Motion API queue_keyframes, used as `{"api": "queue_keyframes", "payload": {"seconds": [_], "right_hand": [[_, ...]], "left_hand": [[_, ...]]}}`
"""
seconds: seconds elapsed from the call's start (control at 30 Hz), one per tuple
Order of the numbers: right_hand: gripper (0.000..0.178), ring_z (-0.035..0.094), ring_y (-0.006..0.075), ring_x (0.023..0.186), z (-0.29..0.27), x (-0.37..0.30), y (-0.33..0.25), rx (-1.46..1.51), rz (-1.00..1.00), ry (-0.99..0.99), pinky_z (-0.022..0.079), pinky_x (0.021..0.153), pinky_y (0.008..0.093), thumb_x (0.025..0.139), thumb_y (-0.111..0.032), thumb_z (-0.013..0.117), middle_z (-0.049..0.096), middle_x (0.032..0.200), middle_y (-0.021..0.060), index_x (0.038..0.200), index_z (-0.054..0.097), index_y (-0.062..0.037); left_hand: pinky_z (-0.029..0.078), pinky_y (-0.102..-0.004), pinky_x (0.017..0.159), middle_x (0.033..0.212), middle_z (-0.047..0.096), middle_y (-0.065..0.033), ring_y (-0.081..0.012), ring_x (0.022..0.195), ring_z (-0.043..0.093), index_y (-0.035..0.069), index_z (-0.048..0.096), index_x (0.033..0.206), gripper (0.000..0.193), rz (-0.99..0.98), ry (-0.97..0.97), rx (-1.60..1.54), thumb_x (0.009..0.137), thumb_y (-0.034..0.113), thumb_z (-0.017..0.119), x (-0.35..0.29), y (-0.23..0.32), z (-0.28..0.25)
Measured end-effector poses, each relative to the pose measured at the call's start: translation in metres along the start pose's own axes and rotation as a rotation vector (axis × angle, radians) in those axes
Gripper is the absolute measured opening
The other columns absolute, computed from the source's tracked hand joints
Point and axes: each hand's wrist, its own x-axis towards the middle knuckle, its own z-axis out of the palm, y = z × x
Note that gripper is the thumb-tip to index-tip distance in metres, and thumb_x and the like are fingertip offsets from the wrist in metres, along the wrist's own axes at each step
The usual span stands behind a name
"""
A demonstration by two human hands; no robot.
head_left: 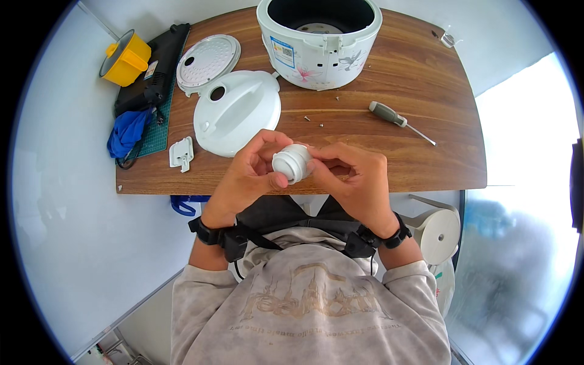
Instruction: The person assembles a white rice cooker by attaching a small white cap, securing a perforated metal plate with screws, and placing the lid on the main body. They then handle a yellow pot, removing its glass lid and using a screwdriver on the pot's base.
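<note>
Between my two hands, over the table's near edge, is a small round white plastic part [291,164], possibly a rice cooker's steam valve. My left hand [252,170] grips its left side with thumb and fingers. From the other side, the thumb and fingers of my right hand [356,176] pinch it. Beyond my left hand lies the white cooker lid [246,112] with a moulded handle and a round hole. A pale perforated inner lid [210,61] rests behind it. The white rice cooker body [322,58], flower-printed, stands lidless at the back.
A screwdriver [395,118] lies on the right of the wooden table [426,73], with several small screws [307,118] near the middle. At left are a small white plastic piece [181,154], a blue cloth [128,134], a black case [149,67] and a yellow cup [126,59].
</note>
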Motion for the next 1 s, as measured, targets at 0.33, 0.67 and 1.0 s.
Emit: {"api": "queue_keyframes", "payload": {"seconds": [0.33,0.67,1.0], "right_hand": [[0.014,0.074,0.0125,0.077,0.000,0.002,-0.001,0.058,0.058,-0.027,0.059,0.068,0.0241,0.089,-0.005,0.073,0.075,0.086,0.0116,0.100,0.072,0.0036],[0.046,0.071,0.0202,0.092,-0.002,0.004,-0.003,0.036,0.003,-0.195,0.061,0.082,0.0301,0.082,-0.002,0.079,0.068,0.115,0.0132,0.126,0.065,-0.0028],[0.061,0.069,0.0300,0.112,-0.002,0.001,0.005,-0.057,-0.071,-0.207,0.060,0.091,0.0361,0.077,0.000,0.081,0.065,0.131,0.0170,0.134,0.061,-0.0064]], "left_hand": [[0.056,-0.0353,0.094,0.127,0.060,-0.0083,-0.0173,0.116,0.061,0.007,0.050,0.130,0.077,-0.019,-0.052,-0.057,0.079,0.060,0.077,-0.001,0.001,0.000],[0.056,-0.0362,0.097,0.135,0.054,-0.0108,-0.0212,0.120,0.059,0.009,0.047,0.136,0.048,0.069,-0.087,-0.038,0.101,0.039,0.060,-0.006,0.005,0.002],[0.056,-0.0370,0.096,0.132,0.054,-0.0146,-0.0235,0.119,0.059,0.004,0.062,0.127,0.038,0.423,0.069,0.515,0.093,0.020,0.072,-0.012,0.022,0.015]]}}
